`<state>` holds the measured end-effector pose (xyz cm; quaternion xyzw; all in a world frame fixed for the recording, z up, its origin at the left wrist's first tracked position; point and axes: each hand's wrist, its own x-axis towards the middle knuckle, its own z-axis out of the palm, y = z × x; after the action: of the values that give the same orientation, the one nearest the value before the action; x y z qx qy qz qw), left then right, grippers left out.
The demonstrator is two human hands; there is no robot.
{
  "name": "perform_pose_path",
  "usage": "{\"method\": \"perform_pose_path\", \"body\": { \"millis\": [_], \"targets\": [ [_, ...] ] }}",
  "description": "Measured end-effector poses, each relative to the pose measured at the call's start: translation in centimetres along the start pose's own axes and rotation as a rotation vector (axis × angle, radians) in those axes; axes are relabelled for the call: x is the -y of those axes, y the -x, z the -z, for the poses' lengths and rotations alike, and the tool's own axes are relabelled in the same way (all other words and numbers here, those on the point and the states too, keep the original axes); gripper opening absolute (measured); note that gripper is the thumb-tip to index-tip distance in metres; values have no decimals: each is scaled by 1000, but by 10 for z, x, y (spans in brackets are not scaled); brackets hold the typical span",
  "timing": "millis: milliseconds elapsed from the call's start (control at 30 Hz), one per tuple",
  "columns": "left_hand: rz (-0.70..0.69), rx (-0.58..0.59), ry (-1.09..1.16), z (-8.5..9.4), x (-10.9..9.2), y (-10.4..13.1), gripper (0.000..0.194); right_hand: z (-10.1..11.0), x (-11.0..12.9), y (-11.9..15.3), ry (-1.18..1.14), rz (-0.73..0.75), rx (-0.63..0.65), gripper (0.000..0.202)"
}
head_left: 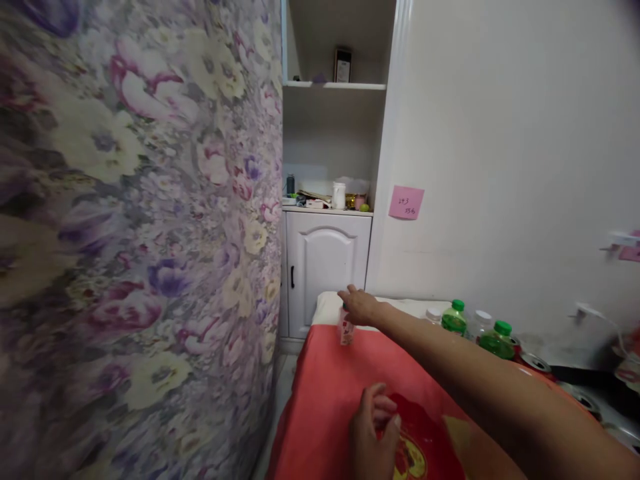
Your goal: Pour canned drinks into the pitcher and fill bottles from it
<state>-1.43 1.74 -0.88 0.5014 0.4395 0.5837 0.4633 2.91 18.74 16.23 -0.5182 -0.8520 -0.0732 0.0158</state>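
Observation:
My right hand [360,306] reaches to the far end of the red-covered table, at the top of a small clear bottle [345,329] with a pink-and-white label. The bottle stands upright, its dark cap partly covered by the hand. My fingers stretch out over the cap; whether they touch it is hard to see. Lower down, my left hand [374,437] hovers with loosely curled fingers, thumb apart, and nothing visible in it. Beside and behind it lies a red plate [435,433] with a yellow pattern, partly hidden by that hand.
Green-capped bottles [454,319] and white-capped bottles stand along the wall at right, near open-topped cans [535,363]. A floral curtain [150,233] hangs close on the left. A white cabinet [327,267] with shelves stands beyond the table. A pink note [407,203] is on the wall.

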Motion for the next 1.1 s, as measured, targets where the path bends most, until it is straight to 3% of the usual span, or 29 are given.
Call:
{"method": "perform_pose_path", "body": {
  "millis": [233, 500, 700, 833, 933, 1000, 1100],
  "targets": [
    [19, 1, 18, 0, -6, 1, 41, -13, 2, -2, 8, -66, -83, 34],
    [21, -10, 20, 4, -33, 5, 42, -19, 19, 27, -10, -57, -113, 32],
    [-32, -98, 0, 16, -32, -4, 43, 1, 23, 54, -82, -79, -208, 23],
    [-110, -307, -88, 29, -32, -10, 53, 22, 23, 97, -163, -137, -327, 30],
    [-261, -381, -239, 36, -39, -9, 56, 23, 26, 147, -229, -173, -390, 30],
    [-351, -321, -328, 38, -42, -5, 60, 16, 29, 183, -365, -160, -455, 26],
    [-377, -99, -385, 35, -42, 4, 67, 2, 30, 231, -588, -99, -539, 24]
  ]
}}
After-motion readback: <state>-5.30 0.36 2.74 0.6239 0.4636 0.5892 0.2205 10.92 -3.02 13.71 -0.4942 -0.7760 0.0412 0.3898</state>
